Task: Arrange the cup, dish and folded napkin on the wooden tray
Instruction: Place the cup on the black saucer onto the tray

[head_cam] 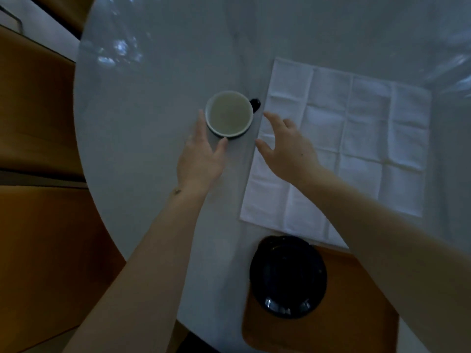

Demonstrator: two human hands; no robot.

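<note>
White-lined, dark outside, the cup (228,113) sits on the table (153,98) between both hands. Left hand (201,154): fingers straight, apart, touching the cup's left wall. Right hand (285,146): spread, holding nothing, poised over the napkin (356,138) edge just right of the cup. Napkin lies unfolded. Dish (288,276) already rests on the tray (356,314), overhanging its far-left corner. Recommendation: close both hands on the cup walls, keep it level. The handle sits just beside the napkin edge. Open tray surface remains right of the dish; the table edge curves close on the left.
</note>
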